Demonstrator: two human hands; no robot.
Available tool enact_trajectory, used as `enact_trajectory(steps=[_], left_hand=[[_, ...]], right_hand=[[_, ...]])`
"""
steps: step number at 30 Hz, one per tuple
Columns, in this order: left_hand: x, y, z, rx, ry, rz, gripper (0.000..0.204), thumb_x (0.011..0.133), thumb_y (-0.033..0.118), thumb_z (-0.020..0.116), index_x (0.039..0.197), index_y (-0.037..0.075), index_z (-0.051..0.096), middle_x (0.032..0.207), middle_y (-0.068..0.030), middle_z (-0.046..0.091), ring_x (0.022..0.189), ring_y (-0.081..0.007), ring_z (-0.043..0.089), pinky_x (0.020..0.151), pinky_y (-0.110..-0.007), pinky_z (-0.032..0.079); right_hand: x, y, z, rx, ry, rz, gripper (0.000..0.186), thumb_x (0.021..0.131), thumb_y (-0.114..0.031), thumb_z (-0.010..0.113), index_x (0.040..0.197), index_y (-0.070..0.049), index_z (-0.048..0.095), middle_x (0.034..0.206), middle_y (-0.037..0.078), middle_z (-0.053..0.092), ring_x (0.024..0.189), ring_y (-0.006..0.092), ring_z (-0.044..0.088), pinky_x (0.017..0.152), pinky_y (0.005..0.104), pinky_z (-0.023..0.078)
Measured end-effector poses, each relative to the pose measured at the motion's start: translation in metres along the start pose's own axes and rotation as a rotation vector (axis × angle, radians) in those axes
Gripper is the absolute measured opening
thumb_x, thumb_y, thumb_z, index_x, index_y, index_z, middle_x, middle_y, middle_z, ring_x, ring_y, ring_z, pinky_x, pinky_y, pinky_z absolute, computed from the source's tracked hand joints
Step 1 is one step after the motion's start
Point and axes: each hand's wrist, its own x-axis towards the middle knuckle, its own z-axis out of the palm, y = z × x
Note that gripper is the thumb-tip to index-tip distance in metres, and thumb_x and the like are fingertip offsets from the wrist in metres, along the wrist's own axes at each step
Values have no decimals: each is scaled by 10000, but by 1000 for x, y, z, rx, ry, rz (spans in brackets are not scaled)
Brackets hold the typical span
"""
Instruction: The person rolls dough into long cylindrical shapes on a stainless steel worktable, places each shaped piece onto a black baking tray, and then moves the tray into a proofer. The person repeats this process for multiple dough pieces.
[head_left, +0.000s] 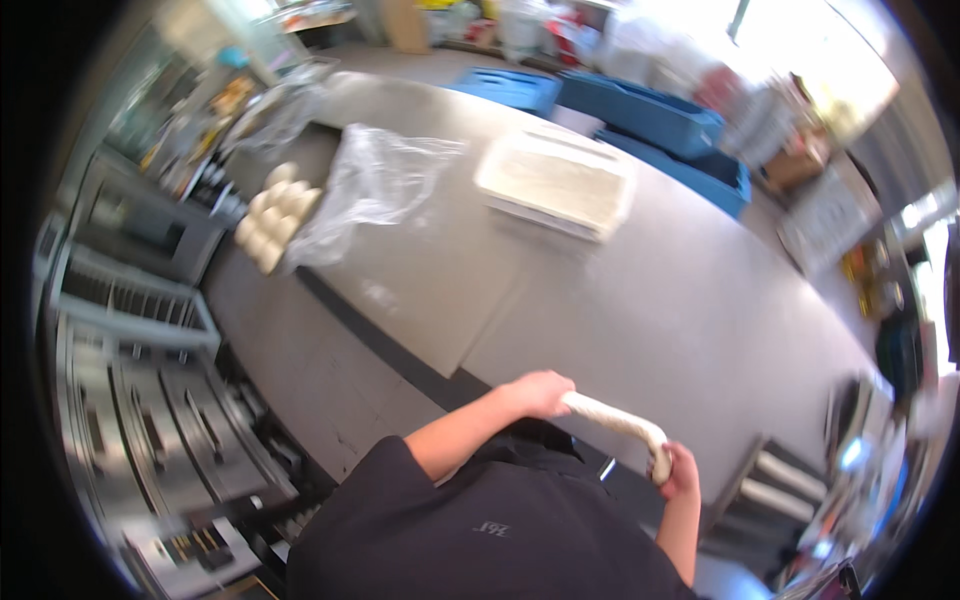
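Note:
A long rope of pale dough (pixel 615 415) spans between my hands above the near edge of a steel worktable (pixel 660 330), bent downward at its right end. My left hand (pixel 543 392) is closed on the left end, and my right hand (pixel 678 465) grips the bent end. At lower right, a dark tray (pixel 730 520) holds dough logs (pixel 775 500). Several dough balls (pixel 270 225) sit at the table's left, beside a crumpled clear plastic sheet (pixel 370 180). A white tub of flour (pixel 555 185) stands toward the far side.
Blue bins (pixel 635 105) stand beyond the table's far edge. Steel ovens (pixel 170 405) line the left side. A white box (pixel 830 215) stands at the back right, and equipment (pixel 860 440) crowds the right edge.

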Motion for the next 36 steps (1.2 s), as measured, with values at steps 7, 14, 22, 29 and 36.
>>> enact_trajectory(steps=[7,14,22,29,36], left_hand=[[39,27,-46,96,119,64,376,1023,363,865,1259,80,790,1190,-203,841,1158,-433,790,994,-536,624],[89,-3,-46,357,146,-19,581,1041,410,853,1486,61,723,1601,-198,675,1491,-399,618,1247,-545,488],[53,10,99,481,304,457,838,996,303,850,1706,3,523,1830,-254,434,1722,-416,389,1403,-572,310],[161,45,128,538,436,511,830,1006,370,830,1721,83,521,1841,-198,439,1717,-360,410,1390,-521,352],[233,43,67,534,477,583,876,1040,577,760,1709,59,535,1806,-262,462,1702,-398,417,1398,-580,313]], right_hand=[[-20,-60,-34,-234,-62,-311,484,1060,-202,764,1469,52,717,1149,109,794,919,174,730,756,320,599],[50,-51,-73,-822,664,-538,453,1075,-252,783,1428,28,741,1343,193,780,1166,332,756,986,463,610],[40,49,6,-1275,621,-1135,632,1031,-172,748,1616,29,617,1682,262,600,1580,457,542,1309,579,419],[87,25,38,-1326,610,-1174,702,1062,-167,715,1712,-1,508,1789,242,496,1704,447,411,1379,622,294],[126,-58,-9,-1593,646,-1183,753,1111,-408,701,1714,-3,504,1800,221,492,1717,405,400,1398,652,253]])
